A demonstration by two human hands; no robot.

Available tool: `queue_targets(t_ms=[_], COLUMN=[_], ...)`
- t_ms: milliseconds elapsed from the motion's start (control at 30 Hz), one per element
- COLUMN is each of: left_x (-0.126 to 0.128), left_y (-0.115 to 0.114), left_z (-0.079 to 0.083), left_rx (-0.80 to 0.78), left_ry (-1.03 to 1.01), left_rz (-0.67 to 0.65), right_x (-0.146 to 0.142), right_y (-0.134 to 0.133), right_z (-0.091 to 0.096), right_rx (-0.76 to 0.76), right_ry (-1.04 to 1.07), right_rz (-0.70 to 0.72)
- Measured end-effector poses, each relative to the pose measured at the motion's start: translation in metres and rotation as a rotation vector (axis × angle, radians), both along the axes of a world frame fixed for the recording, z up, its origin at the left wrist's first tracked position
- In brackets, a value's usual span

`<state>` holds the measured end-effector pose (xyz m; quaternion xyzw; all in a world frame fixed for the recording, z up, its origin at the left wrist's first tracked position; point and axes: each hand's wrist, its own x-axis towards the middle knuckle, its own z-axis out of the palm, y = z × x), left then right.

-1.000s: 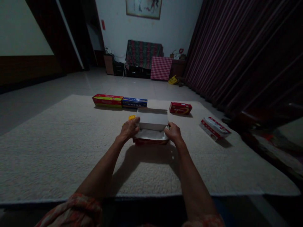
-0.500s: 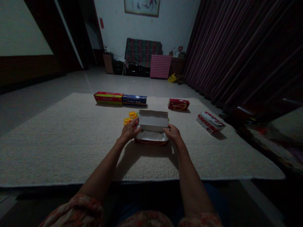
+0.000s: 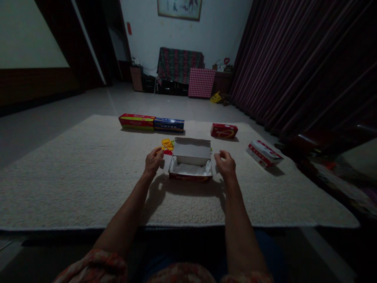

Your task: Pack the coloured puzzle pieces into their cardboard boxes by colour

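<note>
An open carton [image 3: 191, 178] with a dark red front stands in the middle of the mat, its grey-white lid raised at the back. Soft white material, perhaps tissue, lies inside. Pale side flaps stick out at both ends. My left hand [image 3: 153, 161] is just beside the left flap, fingers bent and apart. At the right flap, my right hand [image 3: 226, 163] has its thumb and forefinger spread, with nothing visible between them. Whether the fingertips touch the flaps is hard to see. Yellow flower-like decorations [image 3: 167, 144] with some red show behind the carton's left end.
At the mat's [image 3: 88, 169] far side lie a red-and-green long box [image 3: 137, 122] and a blue long box [image 3: 169, 125], end to end. A small red box [image 3: 224, 131] and a white-and-red box [image 3: 264, 153] sit to the right. Dark curtains [image 3: 288, 59] hang beyond.
Both hands have moved outward from the carton's ends. The side flaps now stick out, and more of the white contents shows. The view has shifted slightly.
</note>
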<state>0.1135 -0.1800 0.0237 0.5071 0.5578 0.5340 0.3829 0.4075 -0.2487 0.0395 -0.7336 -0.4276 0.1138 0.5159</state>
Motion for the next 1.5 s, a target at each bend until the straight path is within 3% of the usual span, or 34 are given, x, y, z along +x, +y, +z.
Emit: queue_targets(t_ms=[100,200,367,567,833,1033,1133,1367,1500], left_x=[0.007,0.012,0.013,0.015,0.024,0.031,0.032,0.029,0.031], left_y=[-0.003,-0.008,-0.007,0.009,0.019,0.016,0.016,0.019,0.019], left_z=[0.007,0.011,0.004,-0.007,-0.009,-0.011,-0.016,-0.027,-0.025], left_rx=[-0.11,-0.125,-0.035,-0.003,0.022,0.101,0.113,0.092,0.084], left_ry=[-0.25,-0.348,-0.25,-0.067,-0.206,-0.271,-0.247,-0.267,-0.273], left_rz=[-0.062,-0.157,-0.305,-0.258,-0.425,-0.401,-0.307,-0.196,-0.185], right_x=[-0.002,-0.004,-0.006,-0.007,-0.005,-0.011,-0.012,-0.013,-0.016], right_y=[-0.003,-0.004,-0.001,0.004,0.014,0.017,0.011,-0.012,-0.007], right_z=[0.003,-0.003,-0.013,-0.019,-0.038,-0.042,-0.04,-0.03,-0.033], right_rx=[0.008,0.003,0.023,-0.067,0.026,0.148,0.176,0.068,0.13], right_ry=[0.151,0.272,0.085,-0.107,0.205,0.187,0.241,0.335,0.291], right_rz=[0.076,0.19,0.278,0.17,0.365,0.372,0.439,0.679,0.59])
